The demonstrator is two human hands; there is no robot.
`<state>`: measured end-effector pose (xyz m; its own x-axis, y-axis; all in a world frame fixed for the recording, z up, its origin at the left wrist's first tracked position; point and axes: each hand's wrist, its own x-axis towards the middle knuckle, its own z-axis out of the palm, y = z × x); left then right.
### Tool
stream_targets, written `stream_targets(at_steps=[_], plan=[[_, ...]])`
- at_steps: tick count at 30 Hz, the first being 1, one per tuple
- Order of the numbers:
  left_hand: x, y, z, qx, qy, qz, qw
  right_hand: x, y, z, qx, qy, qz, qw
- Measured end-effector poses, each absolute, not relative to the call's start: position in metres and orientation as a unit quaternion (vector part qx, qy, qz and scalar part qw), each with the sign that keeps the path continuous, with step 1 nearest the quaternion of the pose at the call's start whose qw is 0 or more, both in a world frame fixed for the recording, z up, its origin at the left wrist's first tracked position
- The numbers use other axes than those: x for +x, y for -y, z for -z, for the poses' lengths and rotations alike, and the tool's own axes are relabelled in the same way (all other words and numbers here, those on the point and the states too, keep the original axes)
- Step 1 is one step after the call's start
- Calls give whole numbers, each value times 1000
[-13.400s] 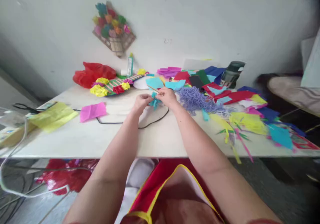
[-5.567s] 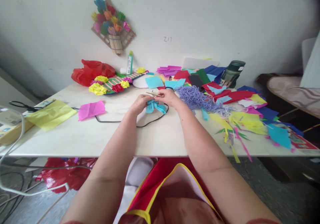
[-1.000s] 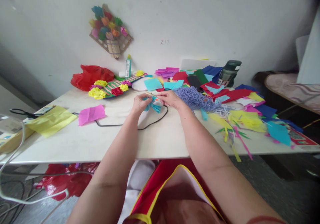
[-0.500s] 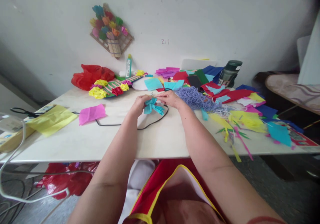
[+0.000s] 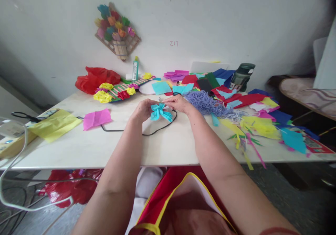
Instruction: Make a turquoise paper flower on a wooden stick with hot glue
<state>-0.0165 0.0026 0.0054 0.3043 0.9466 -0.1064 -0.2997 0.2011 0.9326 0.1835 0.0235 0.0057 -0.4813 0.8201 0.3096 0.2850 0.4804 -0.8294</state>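
A light blue folded paper flower [image 5: 160, 112] is between my hands, just above the white tabletop. My left hand [image 5: 144, 109] closes on its left and upper side, with the fingertips partly hidden. From the right, my right hand [image 5: 180, 103] pinches at the flower's upper edge; whatever thin thing lies between those fingers is too small to make out. Behind the flower a small shiny tip shows, its kind unclear. A black cord [image 5: 157, 132] curves across the table below my hands.
A tangle of purple yarn [image 5: 203, 103] lies right of my right hand, among many coloured paper pieces and a dark bottle [image 5: 242, 76]. On the left are a pink sheet [image 5: 97, 118], a yellow sheet [image 5: 56, 124] and scissors [image 5: 25, 116]. Behind is a flower-decorated green piece [image 5: 117, 91].
My left hand has shifted slightly, its fingers going further behind the blue paper flower. The flower has turned a little and faces me more. My right hand stays almost in place.
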Motion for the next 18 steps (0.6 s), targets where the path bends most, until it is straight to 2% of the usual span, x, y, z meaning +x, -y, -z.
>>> stream_targets(at_steps=[18], plan=[[-15,-4,5,448,-346,-433,701,181,-21,-8,-377,772,-364,359]])
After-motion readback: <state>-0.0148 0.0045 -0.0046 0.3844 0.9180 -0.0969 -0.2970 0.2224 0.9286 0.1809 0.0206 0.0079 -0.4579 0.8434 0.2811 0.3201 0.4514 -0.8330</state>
